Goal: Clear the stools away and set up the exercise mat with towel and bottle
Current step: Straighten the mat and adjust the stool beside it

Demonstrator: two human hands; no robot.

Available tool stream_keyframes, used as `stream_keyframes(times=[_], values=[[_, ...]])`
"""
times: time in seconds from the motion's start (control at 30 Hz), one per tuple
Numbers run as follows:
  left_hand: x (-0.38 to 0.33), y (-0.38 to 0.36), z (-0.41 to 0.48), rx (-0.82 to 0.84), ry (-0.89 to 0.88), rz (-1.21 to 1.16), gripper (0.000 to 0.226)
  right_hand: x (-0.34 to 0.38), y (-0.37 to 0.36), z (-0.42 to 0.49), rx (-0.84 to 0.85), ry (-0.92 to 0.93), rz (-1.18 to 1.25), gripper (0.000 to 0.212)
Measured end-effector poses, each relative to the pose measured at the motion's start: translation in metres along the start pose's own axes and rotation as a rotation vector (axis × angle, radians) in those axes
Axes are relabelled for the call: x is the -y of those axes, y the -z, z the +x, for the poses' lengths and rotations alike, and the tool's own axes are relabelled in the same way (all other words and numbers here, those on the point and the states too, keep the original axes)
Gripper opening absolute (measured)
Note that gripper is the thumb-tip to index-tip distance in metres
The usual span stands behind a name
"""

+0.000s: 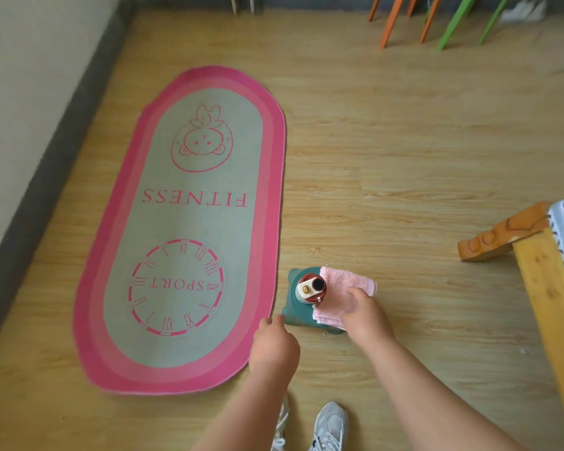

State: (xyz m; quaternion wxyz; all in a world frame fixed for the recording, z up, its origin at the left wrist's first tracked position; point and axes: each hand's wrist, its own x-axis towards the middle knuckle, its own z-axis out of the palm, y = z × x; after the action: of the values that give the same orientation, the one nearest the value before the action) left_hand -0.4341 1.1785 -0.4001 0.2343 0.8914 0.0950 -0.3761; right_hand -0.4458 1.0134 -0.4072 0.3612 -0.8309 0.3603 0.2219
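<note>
Pink-bordered grey-green mat (pixel 189 229) with clock print lower left, pink towel (pixel 345 284), teal stool (pixel 293 307), red-and-white bottle (pixel 310 288)

Open floor (pixel 388 151) btwn mat (pixel 183 229) and bed frame (pixel 547 288) is the widest clear lane, free up to the orange stool legs (pixel 394 19) and green stool legs (pixel 453 22) at the far wall. Teal stool (pixel 292 309) sits just beside mat's near-right edge, w/ bottle (pixel 311 288) upright and pink towel (pixel 345 288) on top, so approach from above is crowded. Left hand (pixel 274 346) fills the gap btwn mat and stool; right hand (pixel 362 317) covers towel's near side. Wall (pixel 20 109) shuts off mat's left side. Shoes (pixel 326 428) take up the near floor.
</note>
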Motion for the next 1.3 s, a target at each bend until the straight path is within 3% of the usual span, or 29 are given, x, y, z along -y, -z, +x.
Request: stream_keyframes(times=[0.27,0.73,1.0,1.3], values=[[0.029,0.043,-0.032,-0.092,0.096,-0.144,0.054,0.065,-0.002,-0.039,0.064,0.086,0.163,0.044],[0.151,0.062,-0.031,-0.165,0.344,-0.360,0.051,0.103,-0.108,-0.058,0.225,0.207,-0.140,0.047],[0.245,0.071,0.002,-0.133,0.347,-0.351,0.046,0.114,-0.215,-0.067,0.249,0.155,-0.159,0.046],[0.339,0.057,0.054,-0.082,0.393,-0.381,0.045,0.103,-0.333,-0.058,0.235,-0.041,-0.094,0.047]])
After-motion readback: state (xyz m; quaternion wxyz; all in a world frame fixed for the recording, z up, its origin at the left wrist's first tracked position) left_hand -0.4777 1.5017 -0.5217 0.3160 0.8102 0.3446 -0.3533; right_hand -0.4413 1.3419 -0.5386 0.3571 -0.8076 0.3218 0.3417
